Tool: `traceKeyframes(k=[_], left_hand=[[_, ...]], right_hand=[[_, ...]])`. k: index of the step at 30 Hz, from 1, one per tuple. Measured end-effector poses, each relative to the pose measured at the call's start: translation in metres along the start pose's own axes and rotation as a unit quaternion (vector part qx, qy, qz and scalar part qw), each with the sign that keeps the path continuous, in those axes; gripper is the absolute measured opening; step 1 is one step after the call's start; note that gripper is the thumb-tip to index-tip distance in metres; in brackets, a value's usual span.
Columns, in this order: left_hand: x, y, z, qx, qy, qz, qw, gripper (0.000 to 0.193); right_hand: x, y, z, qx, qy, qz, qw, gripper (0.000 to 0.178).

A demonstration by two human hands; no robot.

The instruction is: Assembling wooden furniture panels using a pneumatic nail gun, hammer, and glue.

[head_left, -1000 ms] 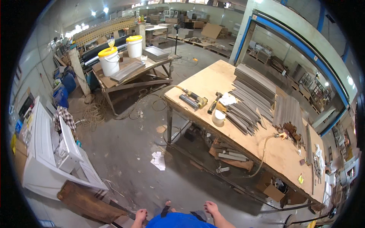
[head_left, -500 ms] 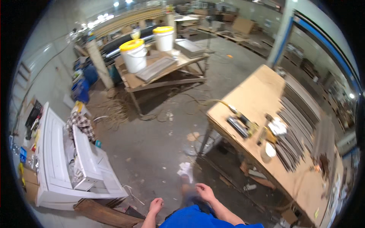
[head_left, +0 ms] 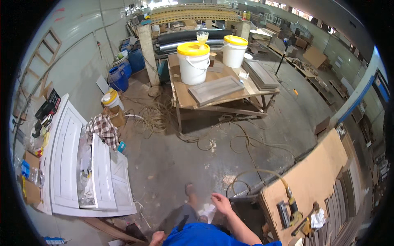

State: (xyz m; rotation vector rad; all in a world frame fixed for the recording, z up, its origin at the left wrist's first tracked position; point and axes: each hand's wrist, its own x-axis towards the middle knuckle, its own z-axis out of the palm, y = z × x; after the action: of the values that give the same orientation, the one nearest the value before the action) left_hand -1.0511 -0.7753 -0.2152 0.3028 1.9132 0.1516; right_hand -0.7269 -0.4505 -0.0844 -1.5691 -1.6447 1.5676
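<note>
My right hand (head_left: 221, 203) hangs in front of my blue shirt, above the grey floor. Its fingers are loosely bent and apart, with nothing in them. Low at the bottom edge, my left hand (head_left: 157, 238) shows only in part; its fingers look curled in and nothing sticks out of them. Neither hand touches anything. Ahead stands a wooden worktable (head_left: 230, 102) bearing a white bucket with a yellow lid (head_left: 193, 67), a second such bucket (head_left: 234, 53), a flat grey-brown panel (head_left: 216, 89) and a stack of panels (head_left: 260, 75).
To the right, a bench (head_left: 305, 176) carries a yellow air tool (head_left: 294, 211) and several grey strips (head_left: 340, 201). At the left is a white cabinet (head_left: 67, 164) with an open drawer (head_left: 100, 172). Coiled hose (head_left: 154, 117) lies on the floor; blue barrels (head_left: 119, 80) stand along the wall.
My view has turned right and come closer to the far worktable, and the bench now sits lower right. My left hand has dropped toward the bottom edge; the right has hardly shifted.
</note>
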Motion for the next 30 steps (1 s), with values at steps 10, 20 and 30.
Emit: traceKeyframes(k=[10, 20, 30], left_hand=[[0.120, 0.217, -0.064, 0.091, 0.071, 0.249, 0.961, 0.038], [0.069, 0.437, -0.133, -0.362, 0.172, 0.229, 0.887, 0.031], [0.034, 0.258, 0.079, -0.411, 0.168, -0.138, 0.885, 0.031]], right_hand=[[0.128, -0.012, -0.014, -0.098, -0.115, 0.057, 0.987, 0.036], [0.320, -0.032, -0.055, -0.095, -0.127, 0.050, 0.986, 0.030], [0.430, -0.026, -0.131, -0.019, -0.122, 0.294, 0.948, 0.035]])
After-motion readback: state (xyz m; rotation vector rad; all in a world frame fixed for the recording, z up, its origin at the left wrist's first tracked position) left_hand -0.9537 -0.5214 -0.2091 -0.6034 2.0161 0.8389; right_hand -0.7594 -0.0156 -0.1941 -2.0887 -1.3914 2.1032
